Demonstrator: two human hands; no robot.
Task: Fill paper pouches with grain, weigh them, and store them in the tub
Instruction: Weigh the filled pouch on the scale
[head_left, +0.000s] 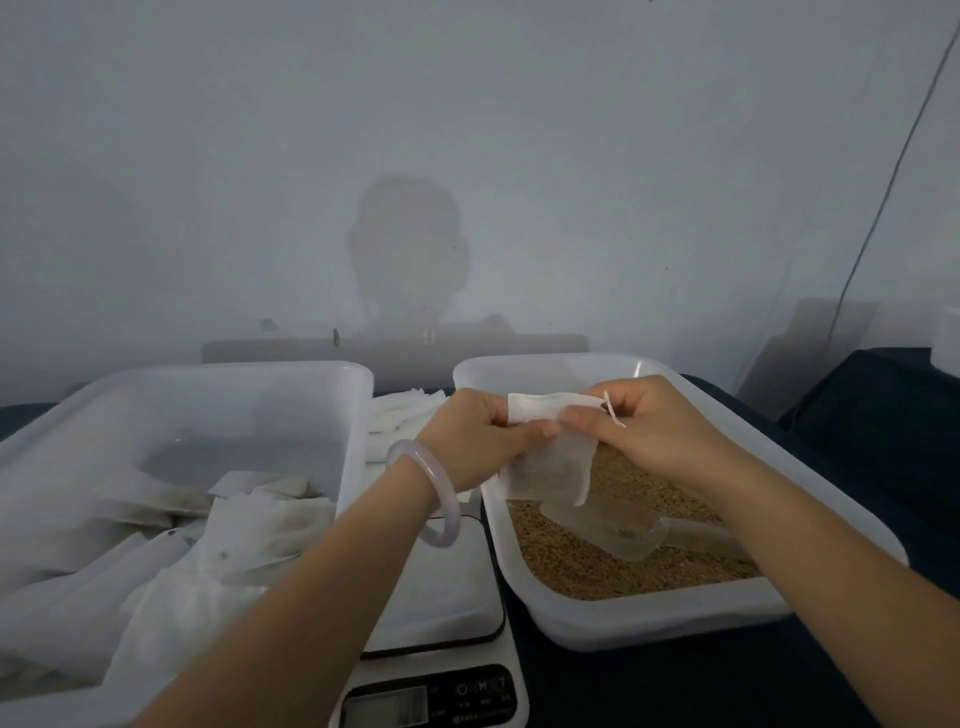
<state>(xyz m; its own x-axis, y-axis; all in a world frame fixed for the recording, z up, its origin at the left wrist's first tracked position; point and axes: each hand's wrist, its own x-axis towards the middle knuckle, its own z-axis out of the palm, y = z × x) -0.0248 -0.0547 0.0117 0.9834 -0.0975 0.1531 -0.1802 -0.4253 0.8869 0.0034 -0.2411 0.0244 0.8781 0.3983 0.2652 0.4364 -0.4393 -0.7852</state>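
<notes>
Both hands hold one white paper pouch (550, 462) up over the right-hand tub (644, 618), which is partly full of brown grain (613, 571). My left hand (478, 436) pinches the pouch's top left edge. My right hand (644, 431) pinches its top right edge beside the drawstring (613, 413). A clear plastic scoop (623, 530) lies on the grain below the pouch. The left tub (358, 395) holds several filled pouches (228, 525). A white kitchen scale (441, 597) stands between the tubs.
A stack of unfilled white pouches (400, 415) lies on the dark table behind the scale, between the tubs. A pale wall stands close behind. A thin cable (883, 197) runs down the wall at the right. A pale bracelet (431, 499) circles my left wrist.
</notes>
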